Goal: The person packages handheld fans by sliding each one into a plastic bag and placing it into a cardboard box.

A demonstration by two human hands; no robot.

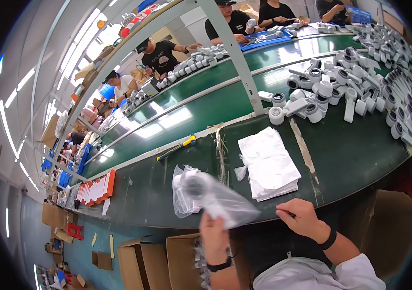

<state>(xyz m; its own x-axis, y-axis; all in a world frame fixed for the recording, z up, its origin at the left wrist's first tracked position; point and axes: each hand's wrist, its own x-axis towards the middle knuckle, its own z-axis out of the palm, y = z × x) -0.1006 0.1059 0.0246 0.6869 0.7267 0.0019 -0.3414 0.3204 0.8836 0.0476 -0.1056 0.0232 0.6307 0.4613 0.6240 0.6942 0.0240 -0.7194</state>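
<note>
My left hand grips a clear plastic bag at the table's near edge. Inside it is a pale, round-headed device, smeared by motion. Just behind lies another clear bag with a white item in it, partly covered by the held one. My right hand hovers by the near edge, fingers curled together, with nothing visible in them. Nearest to it is a stack of thin white bags or sheets on the green table. A crumpled bit of clear plastic touches the stack's left side.
White round-headed devices are heaped at the right. A yellow-and-black tool and orange-and-white boxes lie to the left. A metal post rises at the table's back. Open cartons stand below. Several people work across the green conveyor.
</note>
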